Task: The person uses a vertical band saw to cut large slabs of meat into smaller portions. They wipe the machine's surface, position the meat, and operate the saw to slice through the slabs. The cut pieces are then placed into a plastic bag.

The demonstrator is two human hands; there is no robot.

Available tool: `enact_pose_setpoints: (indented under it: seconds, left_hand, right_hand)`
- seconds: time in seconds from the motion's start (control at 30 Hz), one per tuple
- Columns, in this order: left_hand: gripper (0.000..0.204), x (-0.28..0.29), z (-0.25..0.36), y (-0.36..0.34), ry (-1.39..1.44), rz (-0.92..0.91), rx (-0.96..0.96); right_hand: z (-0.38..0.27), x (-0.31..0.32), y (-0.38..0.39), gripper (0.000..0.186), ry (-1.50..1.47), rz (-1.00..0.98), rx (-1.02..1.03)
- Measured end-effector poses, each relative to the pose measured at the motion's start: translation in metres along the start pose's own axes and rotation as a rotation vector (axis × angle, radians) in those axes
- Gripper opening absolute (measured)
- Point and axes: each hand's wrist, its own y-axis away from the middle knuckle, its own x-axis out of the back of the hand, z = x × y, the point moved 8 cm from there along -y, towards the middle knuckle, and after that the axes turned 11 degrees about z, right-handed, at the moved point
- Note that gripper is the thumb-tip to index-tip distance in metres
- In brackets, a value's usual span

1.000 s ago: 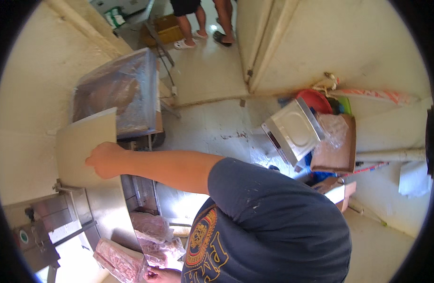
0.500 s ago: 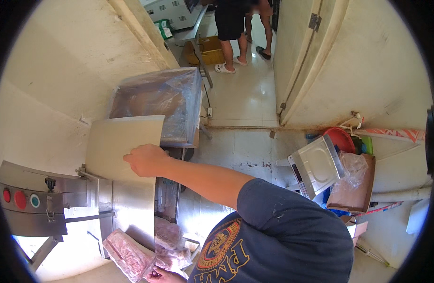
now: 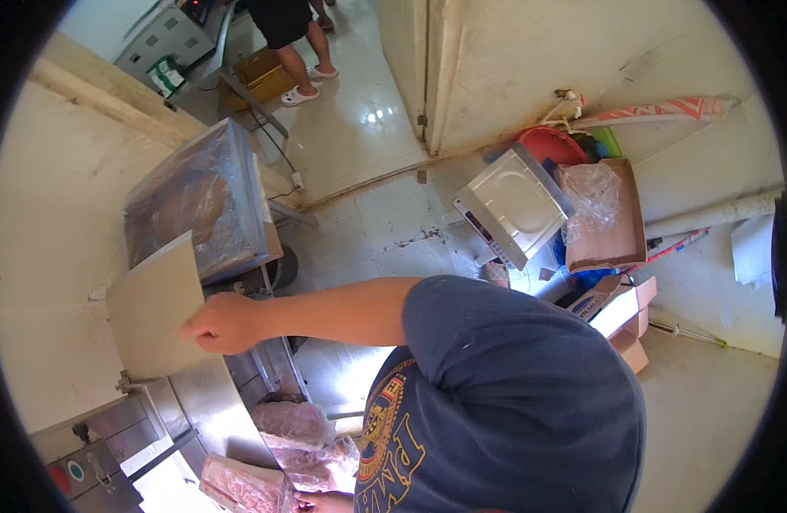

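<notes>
My right hand [image 3: 227,323], its arm stretched across the view, hovers over or touches the right edge of a pale beige panel [image 3: 154,299]. Its fingers are curled together and slightly blurred; whether anything is between them is hidden. At the bottom, my left hand [image 3: 325,501] has its fingers closed on the near end of a pink slab of meat in clear plastic [image 3: 246,484]. The slab lies at the lower end of a steel chute [image 3: 218,398] running down from the panel. Several more wrapped meat pieces [image 3: 292,425] lie just right of it.
A steel machine [image 3: 94,470] with round buttons stands lower left. Beyond the panel sits a plastic-lined box [image 3: 188,201]. To the right are a white scale [image 3: 517,205], a cardboard box [image 3: 612,235] and a red basin [image 3: 552,145]. Another person [image 3: 295,51] stands beyond the doorway.
The view has turned, so the room sits further left and tilted. My right hand has shifted from over the panel to its right edge. My left hand stays at the wrapped meat slab.
</notes>
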Motion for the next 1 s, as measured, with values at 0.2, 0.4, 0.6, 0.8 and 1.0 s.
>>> enact_pose_setpoints:
  seconds: [0.2, 0.4, 0.6, 0.8, 1.0]
  left_hand:
    - [0.038, -0.003, 0.021, -0.008, -0.050, -0.015, -0.066]
    - [0.034, 0.020, 0.028, 0.007, -0.071, 0.067, -0.010]
    - [0.032, 0.000, 0.003, 0.010, -0.077, 0.160, -0.066]
    - [0.027, -0.003, 0.010, 0.007, 0.095, 0.245, 0.145]
    - [0.027, -0.007, 0.011, -0.004, 0.059, 0.370, 0.213]
  right_hand:
    - [0.037, 0.146, 0.169, 0.032, 0.145, -0.283, -0.447]
    - [0.084, 0.357, 0.330, 0.035, 0.635, -0.036, -0.900]
    - [0.071, 0.454, 0.361, 0.034, 0.780, -0.016, -0.966]
    - [0.045, 0.503, 0.396, 0.032, 0.763, 0.006, -0.913]
    - [0.017, 0.545, 0.464, 0.036, 0.812, -0.187, -1.102]
